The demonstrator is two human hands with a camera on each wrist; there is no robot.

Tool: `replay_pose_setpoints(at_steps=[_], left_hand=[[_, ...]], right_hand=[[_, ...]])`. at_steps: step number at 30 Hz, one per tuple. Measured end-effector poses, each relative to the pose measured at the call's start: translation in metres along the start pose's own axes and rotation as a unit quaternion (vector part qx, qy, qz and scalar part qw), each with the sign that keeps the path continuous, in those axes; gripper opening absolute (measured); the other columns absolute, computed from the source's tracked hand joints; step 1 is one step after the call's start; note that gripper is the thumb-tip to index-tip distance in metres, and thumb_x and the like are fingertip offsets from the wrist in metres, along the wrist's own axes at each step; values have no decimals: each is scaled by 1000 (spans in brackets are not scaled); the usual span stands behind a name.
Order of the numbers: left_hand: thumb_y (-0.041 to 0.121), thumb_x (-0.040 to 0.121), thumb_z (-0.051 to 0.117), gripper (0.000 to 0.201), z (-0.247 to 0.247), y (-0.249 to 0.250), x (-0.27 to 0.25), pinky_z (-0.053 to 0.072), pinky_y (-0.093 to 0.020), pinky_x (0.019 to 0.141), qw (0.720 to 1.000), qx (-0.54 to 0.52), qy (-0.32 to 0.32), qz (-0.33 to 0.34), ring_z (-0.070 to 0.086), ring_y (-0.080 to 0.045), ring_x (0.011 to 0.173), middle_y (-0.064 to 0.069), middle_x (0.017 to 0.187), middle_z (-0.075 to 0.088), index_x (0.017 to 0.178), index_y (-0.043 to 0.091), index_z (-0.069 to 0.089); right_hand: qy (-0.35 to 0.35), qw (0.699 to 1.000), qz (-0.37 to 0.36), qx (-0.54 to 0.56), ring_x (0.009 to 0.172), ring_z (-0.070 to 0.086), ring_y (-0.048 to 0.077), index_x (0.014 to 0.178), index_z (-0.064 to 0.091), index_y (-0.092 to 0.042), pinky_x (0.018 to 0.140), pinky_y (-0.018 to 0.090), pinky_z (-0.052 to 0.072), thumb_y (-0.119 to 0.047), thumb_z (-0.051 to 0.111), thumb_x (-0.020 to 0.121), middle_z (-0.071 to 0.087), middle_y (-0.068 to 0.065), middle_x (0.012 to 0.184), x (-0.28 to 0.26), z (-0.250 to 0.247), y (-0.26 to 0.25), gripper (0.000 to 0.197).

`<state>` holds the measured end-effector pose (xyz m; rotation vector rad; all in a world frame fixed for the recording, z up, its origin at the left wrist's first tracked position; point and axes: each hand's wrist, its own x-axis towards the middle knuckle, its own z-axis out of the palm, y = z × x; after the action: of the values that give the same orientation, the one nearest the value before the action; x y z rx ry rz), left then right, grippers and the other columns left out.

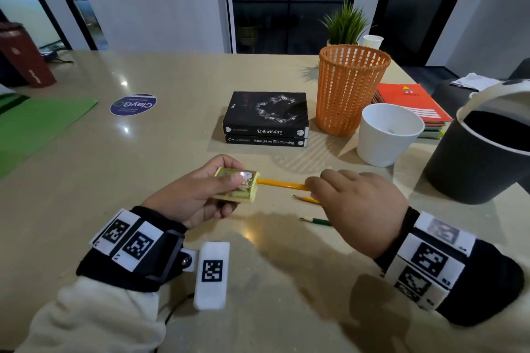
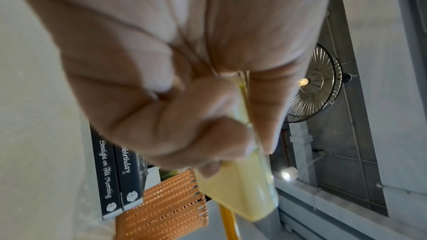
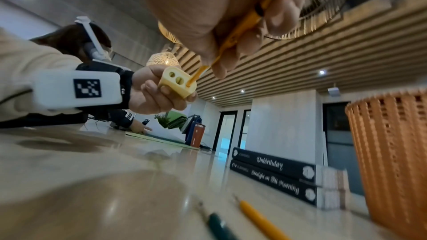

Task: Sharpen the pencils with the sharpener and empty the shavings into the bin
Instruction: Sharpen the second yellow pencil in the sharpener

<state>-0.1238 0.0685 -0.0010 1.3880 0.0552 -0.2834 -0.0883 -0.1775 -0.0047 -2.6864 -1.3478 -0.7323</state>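
— Right, the beige surface is carrying everything, and the biggest thing on it is sitting at the far right edge: a dark grey bin with its mouth showing black.

— Just left of that, a white cup is standing upright, and behind it an orange slatted basket is standing beside two stacked black books, spines facing the camera.

— And an orange notebook pile is lying behind the cup, with a green sheet lying out at the left edge.

— Now the action. The left hand is gripping a pale yellow sharpener, thumb pressing on the top face, fingers curling underneath, holding it up off the surface.

— The right hand is pinching a yellow pencil between thumb and fingertips. From the right wrist view, its tip is sitting in one of the holes on the sharpener's end face.

— So pencil and sharpener are joining up in mid-air between the two hands, in front of the books.

— Two more are lying on the surface under the right hand: a second yellow pencil and, nearer the person, a green pencil, side by side but apart.
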Motion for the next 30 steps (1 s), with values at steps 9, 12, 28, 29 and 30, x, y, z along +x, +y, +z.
replay_pose_setpoints(at_steps=[9, 12, 28, 29, 30], left_hand=[[27, 53, 86, 56, -2, 8, -5, 46, -15, 43, 998, 38, -53, -2, 54, -10, 50, -1, 66, 61, 93, 23, 48], [28, 51, 84, 55, -3, 13, -7, 48, -18, 49, 993, 101, -53, 16, 56, -10, 56, -1, 73, 61, 93, 30, 50], [18, 72, 68, 32, 1, 7, -5, 43, -15, 40, 999, -18, -34, -2, 51, -11, 44, -3, 62, 58, 95, 16, 46], [15, 74, 67, 29, 2, 7, -6, 43, -14, 40, 999, -6, -33, -2, 51, -10, 45, -2, 63, 57, 94, 17, 45], [12, 75, 66, 30, 2, 8, -6, 43, -14, 41, 999, 9, -33, 0, 51, -9, 45, -2, 64, 57, 94, 18, 44]], right_hand=[[-10, 994, 66, 81, 44, 53, 21, 73, 62, -22, 40, 16, 18, -34, 42, 84, 58, -5, 55, 18, -21, 1, 25], [-110, 954, 139, 243, 56, 51, 12, 72, 59, -26, 50, 23, 35, -36, 42, 93, 53, -6, 55, 24, -25, 5, 29], [20, 999, -41, 4, 37, 52, 24, 89, 50, -20, 37, 25, 38, -26, 56, 81, 55, -2, 51, 16, -22, 16, 12], [16, 998, -13, 54, 39, 52, 23, 86, 51, -24, 38, 25, 37, -31, 46, 84, 53, -5, 50, 18, -24, 16, 8], [-7, 993, 23, 114, 43, 50, 21, 81, 53, -28, 42, 27, 37, -34, 41, 86, 50, -7, 49, 20, -26, 15, 14]])
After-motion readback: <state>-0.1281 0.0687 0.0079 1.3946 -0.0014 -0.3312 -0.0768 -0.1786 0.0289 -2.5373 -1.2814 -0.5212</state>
